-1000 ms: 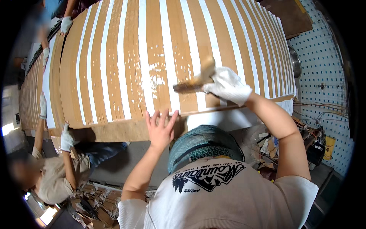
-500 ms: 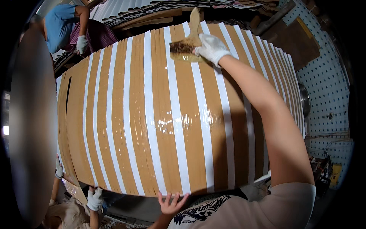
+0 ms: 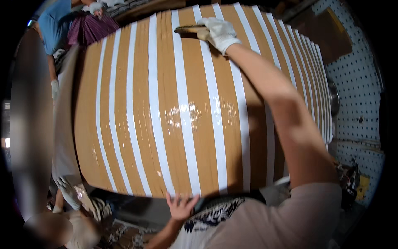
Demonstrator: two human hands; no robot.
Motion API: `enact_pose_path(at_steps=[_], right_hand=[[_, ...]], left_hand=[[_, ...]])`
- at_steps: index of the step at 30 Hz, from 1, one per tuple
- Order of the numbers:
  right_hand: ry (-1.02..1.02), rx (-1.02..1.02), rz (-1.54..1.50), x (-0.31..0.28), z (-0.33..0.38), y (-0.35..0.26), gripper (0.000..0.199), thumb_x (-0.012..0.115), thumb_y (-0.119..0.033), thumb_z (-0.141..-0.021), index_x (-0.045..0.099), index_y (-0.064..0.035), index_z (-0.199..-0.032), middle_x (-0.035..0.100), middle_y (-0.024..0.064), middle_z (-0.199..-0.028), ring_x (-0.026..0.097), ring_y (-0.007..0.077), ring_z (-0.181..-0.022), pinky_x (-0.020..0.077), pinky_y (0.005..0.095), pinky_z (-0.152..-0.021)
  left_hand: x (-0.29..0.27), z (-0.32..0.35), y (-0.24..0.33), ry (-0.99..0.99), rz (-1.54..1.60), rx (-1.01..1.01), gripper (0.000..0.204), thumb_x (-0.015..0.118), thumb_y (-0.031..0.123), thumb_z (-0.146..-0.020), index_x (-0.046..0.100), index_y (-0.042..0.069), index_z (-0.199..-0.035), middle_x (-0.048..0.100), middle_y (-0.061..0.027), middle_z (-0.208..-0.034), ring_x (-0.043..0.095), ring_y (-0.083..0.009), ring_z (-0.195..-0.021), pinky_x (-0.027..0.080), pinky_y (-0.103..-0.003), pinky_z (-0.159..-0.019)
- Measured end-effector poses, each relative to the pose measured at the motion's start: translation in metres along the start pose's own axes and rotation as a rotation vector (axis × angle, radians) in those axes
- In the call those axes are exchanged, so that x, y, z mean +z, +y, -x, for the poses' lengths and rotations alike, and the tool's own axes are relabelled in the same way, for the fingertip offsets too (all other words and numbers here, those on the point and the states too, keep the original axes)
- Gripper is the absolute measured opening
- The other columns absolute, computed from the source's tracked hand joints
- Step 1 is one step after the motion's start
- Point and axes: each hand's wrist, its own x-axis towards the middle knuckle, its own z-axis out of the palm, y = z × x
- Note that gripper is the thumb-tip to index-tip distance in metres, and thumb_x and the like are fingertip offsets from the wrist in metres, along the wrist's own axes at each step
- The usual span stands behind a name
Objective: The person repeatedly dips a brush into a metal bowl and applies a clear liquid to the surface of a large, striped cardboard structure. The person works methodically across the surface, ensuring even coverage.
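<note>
At the near edge of the striped panel (image 3: 174, 124), a large curved surface of brown bands and white strips, the bare left hand (image 3: 181, 206) is laid with its fingers spread, the fingertips touching the panel's lower rim. Below that rim a gap of dark floor is seen, and a crouching person (image 3: 62, 226) is placed off the panel's near left corner. The middle of the panel is left uncovered and glossy, crossed only by the right forearm. At the far edge, the brush (image 3: 191, 30) is gripped by the white-gloved right hand (image 3: 220, 31), fingers curled tight around its handle, bristles pressed on a brown band. A white pegboard wall (image 3: 356, 95) is seen beyond the panel's right edge, and another person in blue (image 3: 56, 25) past its far left corner.
</note>
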Motion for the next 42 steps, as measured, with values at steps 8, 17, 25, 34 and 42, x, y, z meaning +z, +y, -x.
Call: enact_pose_path(at_steps=[8, 17, 25, 34, 42], right_hand=[[-0.356, -0.151, -0.253, -0.148, 0.258, -0.098, 0.023, 0.057, -0.011, -0.09, 0.069, -0.0155, -0.109, 0.069, 0.0094, -0.105, 0.067, 0.0292, -0.1, 0.0512, 0.0423, -0.087], [-0.714, -0.109, -0.368, -0.217, 0.38, -0.119, 0.014, 0.061, -0.014, -0.09, 0.072, -0.011, -0.098, 0.073, 0.0102, -0.093, 0.07, 0.028, -0.092, 0.056, 0.0389, -0.087], [-0.244, -0.064, -0.097, -0.19, 0.424, -0.116, 0.023, 0.066, -0.026, -0.09, 0.072, -0.0148, -0.11, 0.071, 0.0112, -0.109, 0.068, 0.0303, -0.101, 0.0538, 0.0399, -0.089], [-0.822, 0.294, -0.206, -0.224, 0.383, -0.099, 0.053, 0.08, -0.046, -0.076, 0.07, 0.0003, -0.101, 0.07, 0.0204, -0.102, 0.067, 0.0339, -0.096, 0.0527, 0.0416, -0.086], [-0.393, 0.276, -0.055, -0.176, 0.237, -0.051, 0.052, 0.083, -0.037, -0.074, 0.057, -0.0002, -0.099, 0.066, 0.0225, -0.1, 0.065, 0.0414, -0.099, 0.0514, 0.0478, -0.086]], left_hand=[[-0.002, -0.011, 0.003, 0.061, 0.02, -0.003, 0.072, 0.067, 0.014, -0.068, 0.059, 0.029, -0.138, 0.041, -0.0086, -0.142, 0.027, -0.0366, -0.143, 0.018, -0.069, -0.117], [-0.01, -0.009, 0.009, 0.056, 0.013, -0.03, 0.084, 0.069, 0.012, -0.068, 0.05, 0.034, -0.147, 0.048, -0.0082, -0.137, 0.038, -0.0364, -0.131, 0.017, -0.066, -0.118], [-0.029, -0.013, 0.014, -0.048, 0.026, -0.047, 0.091, 0.068, 0.008, -0.068, 0.042, 0.035, -0.151, 0.05, -0.0099, -0.138, 0.042, -0.0386, -0.13, 0.017, -0.063, -0.119], [-0.066, -0.03, 0.013, -0.259, 0.146, -0.074, 0.087, 0.069, 0.01, -0.068, 0.046, 0.032, -0.149, 0.05, -0.0112, -0.134, 0.044, -0.0401, -0.124, 0.025, -0.062, -0.116], [-0.084, -0.049, 0.004, -0.45, 0.151, -0.047, 0.09, 0.069, 0.014, -0.067, 0.042, 0.03, -0.151, 0.048, -0.0084, -0.135, 0.042, -0.0388, -0.127, 0.022, -0.065, -0.116]])
